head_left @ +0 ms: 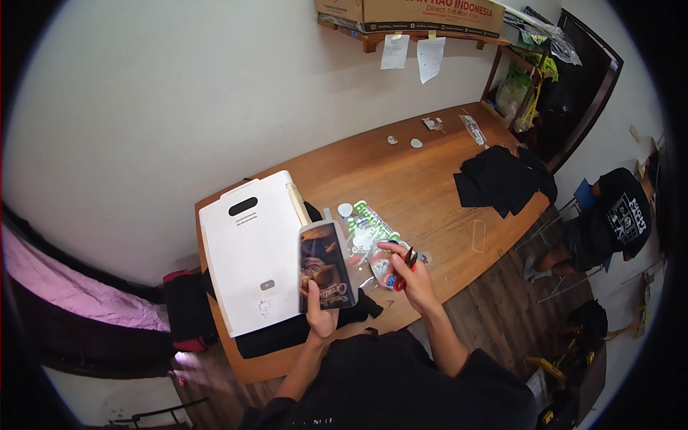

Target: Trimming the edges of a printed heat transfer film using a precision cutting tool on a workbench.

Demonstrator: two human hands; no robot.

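Observation:
My left hand (320,315) grips the lower edge of a printed film sheet (324,261), its thumb over the front. The sheet has rounded corners, a dark brownish picture and a pale border, and it is tilted up above the table. In my right hand (417,281) is a pair of red-handled scissors (411,256) with dark blades pointing away from me; the fingers partly cover the handles. Beneath and between the hands lie clear printed films (369,229) with green and white lettering. Beside them is a small white rounded piece (345,210).
A white heat-press-like board (251,251) with a dark slot stands at the left of the wooden table (344,168), over black cloth. Folded black garments (502,179) lie at the far right. A shelf with a cardboard box (430,16) overhangs the back. Another person (609,222) is at the right.

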